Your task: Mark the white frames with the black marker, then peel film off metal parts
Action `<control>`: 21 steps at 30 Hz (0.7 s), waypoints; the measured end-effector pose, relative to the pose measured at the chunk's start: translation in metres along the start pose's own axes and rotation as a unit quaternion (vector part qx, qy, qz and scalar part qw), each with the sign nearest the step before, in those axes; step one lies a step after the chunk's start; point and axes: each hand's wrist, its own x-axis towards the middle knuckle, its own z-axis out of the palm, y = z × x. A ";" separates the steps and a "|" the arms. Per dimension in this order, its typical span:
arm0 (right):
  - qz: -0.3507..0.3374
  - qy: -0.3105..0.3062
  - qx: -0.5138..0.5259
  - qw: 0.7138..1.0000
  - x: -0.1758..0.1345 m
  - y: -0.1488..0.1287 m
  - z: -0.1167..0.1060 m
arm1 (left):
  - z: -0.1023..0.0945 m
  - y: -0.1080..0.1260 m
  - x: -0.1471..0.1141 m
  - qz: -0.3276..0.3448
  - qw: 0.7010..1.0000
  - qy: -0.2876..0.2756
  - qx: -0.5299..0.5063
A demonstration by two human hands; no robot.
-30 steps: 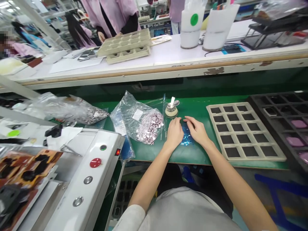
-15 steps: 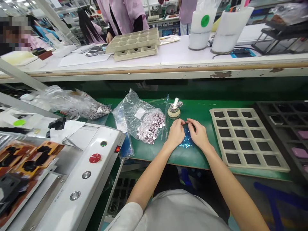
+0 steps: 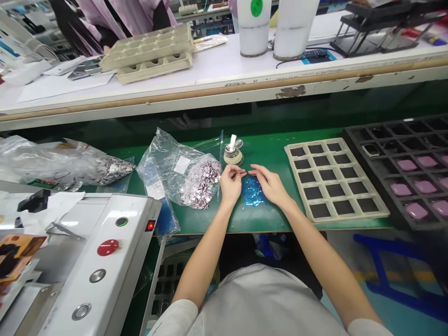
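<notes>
My left hand [image 3: 230,185] is at the left edge of a small pile of shiny blue film pieces [image 3: 252,192] on the green work surface. Its thumb and fingers are pinched together; whatever they hold is too small to make out. On the pile's right side my right hand [image 3: 272,185] has its fingers stretched toward the left hand, the thumb apart, with nothing visible in it. Just beyond the left fingertips stands a small round jar [image 3: 233,156] with its lid tipped up and something white sticking out. A clear bag [image 3: 168,161] with many small silvery-pink pieces [image 3: 203,183] lies left of my left hand.
To the right are a cream compartment tray [image 3: 304,191] with dark pads and a black tray [image 3: 381,175] holding pink parts. A white machine with buttons [image 3: 115,275] borders the left, below another bag [image 3: 70,163]. A raised shelf [image 3: 217,70] runs across the back.
The view has swung right. My hands have come slightly apart, so more of the blue film pile shows between them. My left fingers look more tightly pinched.
</notes>
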 end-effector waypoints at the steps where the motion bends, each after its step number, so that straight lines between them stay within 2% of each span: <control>1: 0.010 0.016 0.053 0.998 0.000 -0.003 0.000 | 0.000 0.001 0.000 0.008 1.000 0.005 0.007; 3: 0.027 0.063 0.174 0.982 0.002 -0.009 -0.002 | 0.000 0.004 -0.003 0.030 0.999 0.018 0.018; 5: 0.044 0.098 0.303 0.947 0.006 -0.015 -0.007 | 0.001 0.011 -0.007 0.052 0.998 0.015 0.028; 7: 0.059 0.112 0.412 0.902 0.010 -0.021 -0.014 | 0.006 0.021 -0.014 0.074 0.995 -0.025 0.059; 9: 0.064 0.112 0.480 0.868 0.012 -0.027 -0.019 | 0.016 0.030 -0.025 0.104 0.985 -0.090 0.105; 12: 0.056 0.098 0.527 0.842 0.010 -0.033 -0.023 | 0.035 0.039 -0.041 0.152 0.963 -0.152 0.165; 15: 0.039 0.087 0.536 0.839 0.006 -0.035 -0.022 | 0.051 0.040 -0.053 0.150 0.966 -0.141 0.156; 17: 0.034 0.089 0.518 0.850 0.005 -0.035 -0.023 | 0.057 0.039 -0.056 0.121 0.978 -0.122 0.120; 21: 0.027 0.085 0.406 0.910 0.007 -0.031 -0.028 | 0.056 0.039 -0.054 0.079 0.989 -0.095 0.084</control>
